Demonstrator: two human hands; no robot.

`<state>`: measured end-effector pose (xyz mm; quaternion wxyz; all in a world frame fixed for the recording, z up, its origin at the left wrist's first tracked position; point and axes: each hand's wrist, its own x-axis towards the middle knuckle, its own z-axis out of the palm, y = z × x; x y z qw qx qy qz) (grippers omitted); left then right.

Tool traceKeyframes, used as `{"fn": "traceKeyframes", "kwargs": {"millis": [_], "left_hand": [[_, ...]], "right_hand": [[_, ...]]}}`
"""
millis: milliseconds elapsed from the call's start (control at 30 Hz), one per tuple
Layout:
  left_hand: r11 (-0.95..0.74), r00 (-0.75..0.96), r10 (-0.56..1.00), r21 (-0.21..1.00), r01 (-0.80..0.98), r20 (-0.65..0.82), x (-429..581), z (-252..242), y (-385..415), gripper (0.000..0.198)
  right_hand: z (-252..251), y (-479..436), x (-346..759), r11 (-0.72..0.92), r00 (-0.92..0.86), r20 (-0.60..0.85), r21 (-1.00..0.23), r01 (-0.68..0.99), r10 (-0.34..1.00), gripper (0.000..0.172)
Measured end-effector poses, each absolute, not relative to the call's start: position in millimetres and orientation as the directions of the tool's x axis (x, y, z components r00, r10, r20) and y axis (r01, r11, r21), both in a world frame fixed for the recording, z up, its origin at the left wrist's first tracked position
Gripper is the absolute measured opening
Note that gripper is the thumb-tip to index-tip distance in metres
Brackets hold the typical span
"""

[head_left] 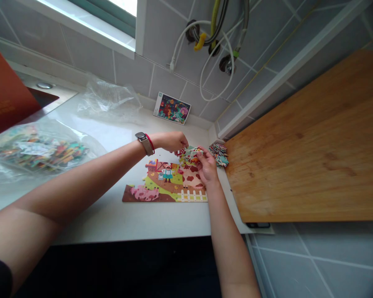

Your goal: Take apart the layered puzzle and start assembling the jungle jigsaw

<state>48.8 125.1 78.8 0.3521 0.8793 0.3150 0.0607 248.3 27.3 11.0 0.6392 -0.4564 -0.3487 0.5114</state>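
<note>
Head view: plastic bag (81, 142) holds puzzle pieces (40, 151).

Close head view, forward and down at left hand (170, 141) and right hand (207, 165)

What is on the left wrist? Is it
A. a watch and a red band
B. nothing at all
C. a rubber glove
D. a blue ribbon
A. Just behind the left hand, a grey watch and a red band sit together around the wrist.
</note>
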Motion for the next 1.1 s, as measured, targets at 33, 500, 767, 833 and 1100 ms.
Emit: {"fn": "traceKeyframes", "kwargs": {"millis": [33, 500, 767, 833, 1100], "left_hand": [[-0.519, 0.781, 0.609, 0.676, 0.523, -0.138, 48.7, 79.5, 125.4, 0.035], [-0.681, 0.786, 0.614, 0.456, 0.573, -0.072, 59.6, 57.3, 121.4, 0.045], [-0.693, 0.777, 0.628, 0.481, 0.538, 0.036, 54.5, 45.2, 134.6, 0.043], [-0.707, 0.780, 0.624, 0.466, 0.532, 0.057, 53.0, 46.5, 134.9, 0.041], [-0.734, 0.793, 0.606, 0.422, 0.532, 0.054, 54.0, 47.3, 135.0, 0.033]], "right_hand": [[10.7, 27.5, 248.5, 0.071, 0.238, -0.010, -0.941, -0.330, 0.971, 0.041], [7.9, 28.5, 247.5, 0.132, 0.285, 0.048, -0.950, -0.284, 0.957, 0.045], [0.0, 31.5, 249.6, 0.154, 0.306, 0.128, -0.986, -0.063, 0.943, 0.048], [-1.3, 31.9, 249.5, 0.160, 0.297, 0.155, -0.987, 0.009, 0.942, 0.049], [-6.7, 32.7, 250.1, 0.126, 0.230, 0.139, -0.990, 0.070, 0.963, 0.059]]}}
